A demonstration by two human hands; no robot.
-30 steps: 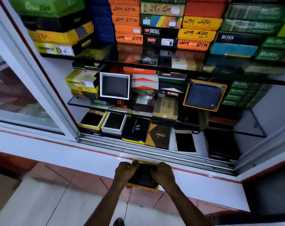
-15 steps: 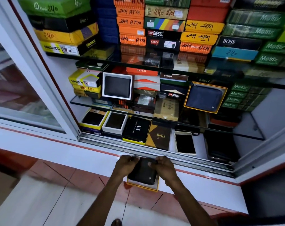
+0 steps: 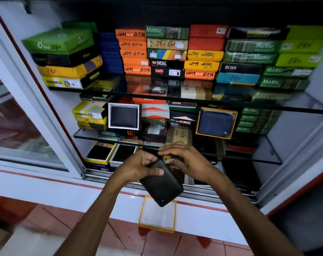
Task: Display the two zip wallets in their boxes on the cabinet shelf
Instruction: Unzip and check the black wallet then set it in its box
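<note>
Your left hand (image 3: 138, 168) has its grip closed on the black wallet (image 3: 161, 183), thumb across the top face and fingers curled at its upper end. The wallet hangs tilted in the air at center frame, its lower corner over the far edge of the empty yellow box (image 3: 157, 215). That box lies open on the white ledge (image 3: 55, 193) at lower center, partly overhanging the ledge's near edge above the red tiled floor (image 3: 129, 239).

Your right hand (image 3: 186, 159) arches over the wallet's upper end, fingers spread and bent, fingertips at its zip corner; you cannot tell whether that grip pinches anything. Both forearms rise from the bottom of the frame and meet at center.

Behind the hands, the sliding track (image 3: 203, 193) runs along the cabinet's front edge. The blue wallet (image 3: 215, 123) already stands in its yellow box on the middle glass shelf (image 3: 267, 157), center right, tilted against stacked boxes. Bare glass lies to its right on that shelf. A white boxed wallet (image 3: 123, 117) stands upright to its left.
</note>
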